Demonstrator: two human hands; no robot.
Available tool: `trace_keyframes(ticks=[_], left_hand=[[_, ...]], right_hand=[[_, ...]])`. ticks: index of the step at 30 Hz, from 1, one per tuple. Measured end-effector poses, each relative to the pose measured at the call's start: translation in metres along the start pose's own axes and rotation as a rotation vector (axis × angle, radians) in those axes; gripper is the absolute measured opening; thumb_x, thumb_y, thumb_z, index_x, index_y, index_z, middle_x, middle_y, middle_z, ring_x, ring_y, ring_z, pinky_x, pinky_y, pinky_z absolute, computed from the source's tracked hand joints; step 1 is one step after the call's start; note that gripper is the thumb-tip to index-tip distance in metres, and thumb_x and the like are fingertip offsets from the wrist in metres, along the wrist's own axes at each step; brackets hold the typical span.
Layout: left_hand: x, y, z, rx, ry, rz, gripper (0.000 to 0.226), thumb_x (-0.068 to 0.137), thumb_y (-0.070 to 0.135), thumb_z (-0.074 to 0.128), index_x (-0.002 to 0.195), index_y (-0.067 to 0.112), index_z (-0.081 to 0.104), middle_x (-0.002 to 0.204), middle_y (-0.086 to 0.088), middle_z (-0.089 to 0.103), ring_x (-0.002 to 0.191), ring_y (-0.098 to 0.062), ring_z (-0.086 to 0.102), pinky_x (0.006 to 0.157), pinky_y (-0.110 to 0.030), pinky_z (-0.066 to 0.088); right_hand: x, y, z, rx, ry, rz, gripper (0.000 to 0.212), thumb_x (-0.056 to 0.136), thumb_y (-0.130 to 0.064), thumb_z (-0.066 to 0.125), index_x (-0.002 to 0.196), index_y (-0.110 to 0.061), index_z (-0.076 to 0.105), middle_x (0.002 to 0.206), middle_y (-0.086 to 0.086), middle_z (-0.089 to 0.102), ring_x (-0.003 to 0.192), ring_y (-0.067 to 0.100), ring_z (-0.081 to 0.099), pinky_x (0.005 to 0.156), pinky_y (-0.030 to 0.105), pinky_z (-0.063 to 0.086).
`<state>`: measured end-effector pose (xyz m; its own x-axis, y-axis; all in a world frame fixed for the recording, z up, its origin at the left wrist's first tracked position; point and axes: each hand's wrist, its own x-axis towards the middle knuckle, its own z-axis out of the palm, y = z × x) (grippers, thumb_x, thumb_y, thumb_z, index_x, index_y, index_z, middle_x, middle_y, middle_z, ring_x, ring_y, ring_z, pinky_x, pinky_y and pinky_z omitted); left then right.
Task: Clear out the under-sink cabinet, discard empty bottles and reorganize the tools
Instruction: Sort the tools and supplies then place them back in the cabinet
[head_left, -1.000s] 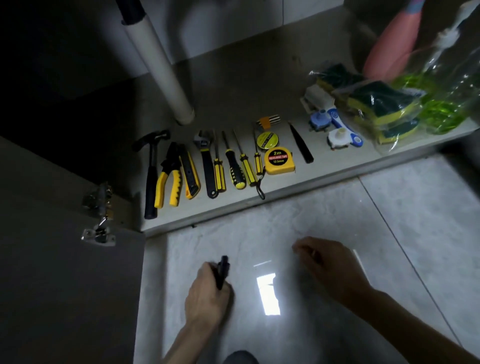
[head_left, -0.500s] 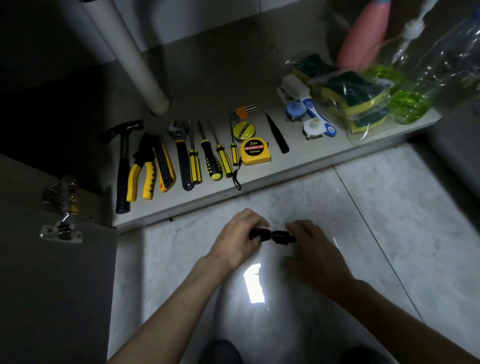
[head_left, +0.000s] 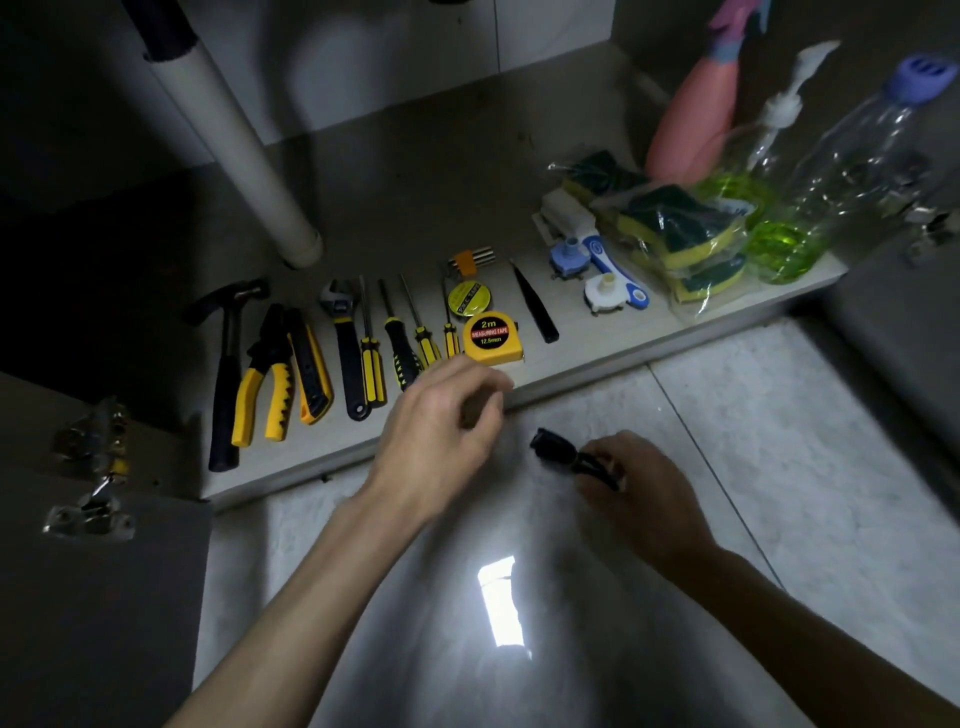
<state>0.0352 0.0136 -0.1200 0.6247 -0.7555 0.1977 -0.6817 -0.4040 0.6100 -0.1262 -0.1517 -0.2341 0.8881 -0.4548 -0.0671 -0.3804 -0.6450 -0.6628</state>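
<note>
A small black flashlight-like tool (head_left: 574, 457) is held in the right hand (head_left: 641, 488) at the centre right of the frame, above the pale tiled floor (head_left: 779, 441); the fingers are curled round its rear end and its head is pointed up and left. Half a second earlier the same tool was gripped by both hands together; it has since been released by the left hand (head_left: 439, 423), which has been moved up and left, over the front edge of the cabinet floor (head_left: 597, 358). The left hand's fingers are loosely bent and nothing is seen between them; the fingertips are hung just below the yellow tape measure (head_left: 491, 338), and whether it is touched cannot be told.

The row of tools along the cabinet floor is unchanged in order: from the left of the frame, a black hammer (head_left: 226, 374), yellow-handled pliers (head_left: 262, 384), a utility knife (head_left: 310, 369), an adjustable wrench (head_left: 345, 348), four screwdrivers (head_left: 400, 343), a yellow tape roll (head_left: 465, 300) behind the tape measure, and black tweezers (head_left: 535, 306). In the upper right, bagged sponges (head_left: 675, 234), a pink spray bottle (head_left: 693, 119) and clear plastic bottles (head_left: 852, 156) are stood together. A white drain pipe (head_left: 244, 156) is seen in the upper left, and a door hinge (head_left: 91, 467) at the left edge
</note>
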Motion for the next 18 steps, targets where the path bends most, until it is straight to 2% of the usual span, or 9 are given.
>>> trace_keyframes(ticks=[3,5,8,10,12,15,18], left_hand=[[0.053,0.011,0.003,0.08,-0.005,0.061,0.016,0.095,0.019,0.059,0.106,0.018,0.07,0.105,0.006,0.063,0.103,-0.012,0.056,0.089,-0.03,0.047],[0.09,0.01,0.011,0.211,-0.116,0.013,0.021,0.093,0.024,0.06,0.113,0.021,0.066,0.112,0.001,0.059,0.11,-0.019,0.054,0.09,-0.035,0.046],[0.134,0.004,0.021,0.417,-0.321,-0.073,0.041,0.09,0.039,0.066,0.128,0.026,0.058,0.125,-0.003,0.053,0.121,-0.025,0.05,0.09,-0.038,0.045],[0.152,0.001,0.026,0.48,-0.424,-0.112,0.055,0.083,0.048,0.072,0.131,0.028,0.055,0.13,-0.004,0.054,0.121,-0.027,0.051,0.083,-0.037,0.044],[0.16,-0.001,0.033,0.514,-0.484,-0.118,0.059,0.079,0.049,0.076,0.129,0.025,0.057,0.127,-0.004,0.058,0.116,-0.027,0.055,0.077,-0.034,0.044],[0.166,0.0,0.041,0.472,-0.463,-0.114,0.055,0.079,0.047,0.078,0.126,0.023,0.061,0.124,-0.004,0.06,0.114,-0.026,0.056,0.085,-0.035,0.048],[0.168,0.005,0.044,0.441,-0.439,-0.109,0.053,0.079,0.048,0.078,0.125,0.023,0.064,0.123,-0.004,0.061,0.114,-0.026,0.056,0.09,-0.038,0.049]], right_hand=[[0.007,0.0,-0.034,0.166,0.196,0.066,0.023,0.088,-0.035,0.069,0.109,-0.029,0.064,0.09,-0.018,0.062,0.083,-0.001,0.058,0.069,0.02,0.047],[0.019,-0.006,-0.052,0.248,0.308,0.104,0.032,0.086,-0.036,0.072,0.115,-0.031,0.061,0.087,-0.018,0.065,0.08,0.0,0.062,0.065,0.023,0.05],[0.043,-0.021,-0.069,0.32,0.409,0.095,0.032,0.085,-0.034,0.076,0.112,-0.032,0.058,0.091,-0.023,0.064,0.076,-0.001,0.061,0.064,0.023,0.048],[0.056,-0.027,-0.076,0.34,0.447,0.094,0.029,0.085,-0.034,0.076,0.108,-0.034,0.058,0.091,-0.024,0.063,0.072,0.001,0.06,0.064,0.026,0.048],[0.064,-0.028,-0.08,0.338,0.446,0.103,0.027,0.084,-0.037,0.075,0.106,-0.036,0.059,0.09,-0.025,0.063,0.071,0.004,0.059,0.066,0.032,0.051],[0.068,-0.021,-0.08,0.331,0.432,0.153,0.026,0.083,-0.039,0.075,0.105,-0.035,0.061,0.088,-0.023,0.064,0.069,0.006,0.059,0.069,0.037,0.054],[0.067,-0.015,-0.076,0.318,0.435,0.199,0.026,0.083,-0.038,0.076,0.104,-0.032,0.062,0.085,-0.024,0.064,0.069,0.003,0.06,0.066,0.036,0.055]])
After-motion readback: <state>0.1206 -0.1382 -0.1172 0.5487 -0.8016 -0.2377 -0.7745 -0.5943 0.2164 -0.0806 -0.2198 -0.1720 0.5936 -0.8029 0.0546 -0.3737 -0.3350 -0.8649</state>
